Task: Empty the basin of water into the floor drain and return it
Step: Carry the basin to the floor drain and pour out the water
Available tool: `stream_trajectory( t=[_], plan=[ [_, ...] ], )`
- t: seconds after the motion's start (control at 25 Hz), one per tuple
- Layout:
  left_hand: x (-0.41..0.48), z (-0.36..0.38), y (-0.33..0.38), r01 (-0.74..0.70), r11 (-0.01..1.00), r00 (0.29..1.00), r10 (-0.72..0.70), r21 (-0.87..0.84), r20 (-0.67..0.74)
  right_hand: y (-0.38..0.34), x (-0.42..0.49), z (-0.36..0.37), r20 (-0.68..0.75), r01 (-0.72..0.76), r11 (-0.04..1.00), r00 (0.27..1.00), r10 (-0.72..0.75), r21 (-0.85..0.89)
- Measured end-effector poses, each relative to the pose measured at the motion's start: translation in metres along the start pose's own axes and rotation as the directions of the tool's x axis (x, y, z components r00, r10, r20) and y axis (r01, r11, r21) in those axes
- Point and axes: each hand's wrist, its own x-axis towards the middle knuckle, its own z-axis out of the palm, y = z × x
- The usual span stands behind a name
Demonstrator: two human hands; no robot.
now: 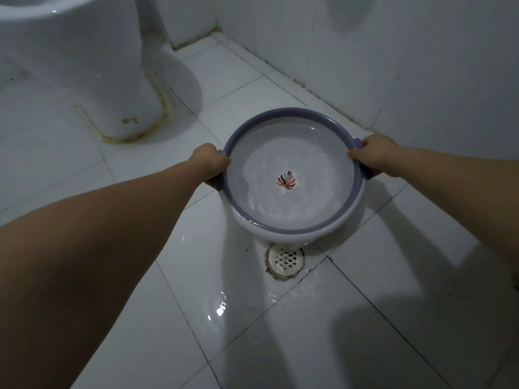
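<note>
i see a round white basin (295,220) with a purple rim, gripped on opposite sides by both hands. my left hand (212,164) is wrapped over the handle on the basin's left edge, thumb lying along the rim and fingers curled underneath, closed tight on it. my right hand (375,157) is clamped the same way on the right handle, thumb on the rim and fingers tucked under. the basin holds rippling water (283,203), and a small leaf print (286,181) shows through it at the middle of the bottom. the basin tips a little toward me, its near edge just above the floor drain (285,261), whose round grate sits where the tile seams meet. i cannot tell whether the basin's underside touches the floor (168,318). the tiles around and on the near side of the drain shine wet. a toilet base (112,80) stands at the far left of the floor, and the tiled wall (421,66) runs along the far right edge, close behind the basin.
</note>
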Motion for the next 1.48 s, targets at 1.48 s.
stream_trajectory(
  t=[1.48],
  plan=[
    [-0.037, -0.022, 0.023, -0.054, 0.998, 0.997, 0.055, 0.019, -0.047, -0.006, -0.023, -0.027, -0.038, 0.024, 0.997, 0.999, -0.021, 0.078]
  ],
)
